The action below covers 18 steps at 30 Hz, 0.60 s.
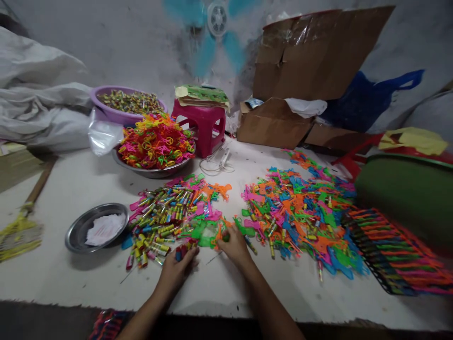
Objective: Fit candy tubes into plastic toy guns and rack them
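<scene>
White worktop point(88, 283), grey wall, fan point(217, 19), cardboard box point(272, 128) behind. Left hand point(181, 264) grips tubes point(179, 254); right hand point(234, 243), beside plastic toys point(300, 203), hold unclear.

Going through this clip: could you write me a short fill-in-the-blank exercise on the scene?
The left hand and right hand are to the ____ of the white paper in the bowl.
The farthest basin is ____.
The green-covered stack sits on a pink ____.

Missing words: right; purple; stool.
</scene>
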### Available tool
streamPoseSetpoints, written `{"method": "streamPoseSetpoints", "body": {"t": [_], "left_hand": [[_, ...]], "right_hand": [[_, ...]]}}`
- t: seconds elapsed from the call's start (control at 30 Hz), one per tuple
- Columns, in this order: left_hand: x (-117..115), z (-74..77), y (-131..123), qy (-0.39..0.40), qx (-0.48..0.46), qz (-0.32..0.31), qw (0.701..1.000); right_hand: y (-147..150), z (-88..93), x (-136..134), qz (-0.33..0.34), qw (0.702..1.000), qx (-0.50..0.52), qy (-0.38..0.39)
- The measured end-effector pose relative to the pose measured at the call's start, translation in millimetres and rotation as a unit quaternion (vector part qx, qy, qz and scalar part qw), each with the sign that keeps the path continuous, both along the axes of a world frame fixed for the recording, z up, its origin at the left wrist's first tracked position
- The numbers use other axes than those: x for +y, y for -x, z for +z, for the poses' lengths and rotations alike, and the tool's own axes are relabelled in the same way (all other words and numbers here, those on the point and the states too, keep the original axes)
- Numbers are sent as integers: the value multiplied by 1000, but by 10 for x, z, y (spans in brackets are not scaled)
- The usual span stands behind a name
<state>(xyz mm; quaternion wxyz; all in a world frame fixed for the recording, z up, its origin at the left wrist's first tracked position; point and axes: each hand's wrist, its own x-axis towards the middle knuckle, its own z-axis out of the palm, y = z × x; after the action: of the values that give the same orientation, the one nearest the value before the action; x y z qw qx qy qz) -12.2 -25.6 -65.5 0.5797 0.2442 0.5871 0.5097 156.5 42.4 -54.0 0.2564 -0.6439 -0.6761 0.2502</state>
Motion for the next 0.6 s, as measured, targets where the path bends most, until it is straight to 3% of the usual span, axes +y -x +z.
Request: {"method": "streamPoseSetpoints", "body": {"t": [0.1, 0.23, 0.3, 0.37, 0.43, 0.5, 0.6], "left_hand": [[2, 25, -37, 11, -74, 9, 997], [-58, 132, -145, 3, -95, -47, 994], [-88, 211, -200, -8, -73, -77, 994], [-104, 297, -239, -7, -62, -78, 995], [-105, 381, -261, 2, -63, -62, 996], [-93, 453, -266, 11, -61, -49, 997], [-64, 526, -241, 18, -73, -37, 996]], "right_hand": [[-92, 25, -69, -6, 983, 167, 80], [-57, 100, -236, -18, 882, 452, 130], [8, 160, -313, -29, 835, 535, 125], [72, 217, -376, -31, 814, 569, 115], [112, 269, -434, -20, 812, 573, 109], [107, 328, -488, 15, 830, 544, 123], [-5, 463, -540, 145, 871, 445, 150]]}}
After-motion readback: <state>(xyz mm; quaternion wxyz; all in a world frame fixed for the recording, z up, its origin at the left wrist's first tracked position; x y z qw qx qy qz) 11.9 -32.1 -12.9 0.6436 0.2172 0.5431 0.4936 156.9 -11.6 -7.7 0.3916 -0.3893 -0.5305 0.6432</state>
